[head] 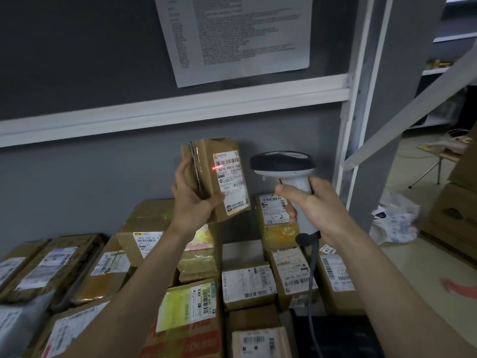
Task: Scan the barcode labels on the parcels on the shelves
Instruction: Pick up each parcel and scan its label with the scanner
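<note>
My left hand [192,202] grips a small cardboard parcel [215,177], raised above the others in front of the grey wall [77,60]; my fingers wrap round its left edge and my thumb presses the lower front face. My right hand [313,202] is clenched round the pale handle of a barcode scanner [284,166], thumb lying across the front of the handle, the dark rounded head just beside the parcel's right edge. A grey cable [312,267] hangs down from the handle's base.

The parcel I hold stands upright and slightly tilted, brown card wrapped in shiny clear tape. A white shipping label [231,180] covers most of its right face, with a barcode at the top, large printed characters below it and smaller print further down. A thin red scanner line [216,167] glows at the label's left edge, just under the barcode.

Below my arms lie many more brown parcels [247,285], packed close and touching, each with a white barcode label; I count about a dozen, though those at the left edge blur together and I cannot give an exact number. One of them, low in the middle, has a yellow-green wrap [178,308] under its tape.

One scanner, one parcel in hand. On the wall above hangs one printed sheet of paper [237,34], over a white shelf rail [180,109]. To the right a white patterned bag [395,218] lies on the floor
</note>
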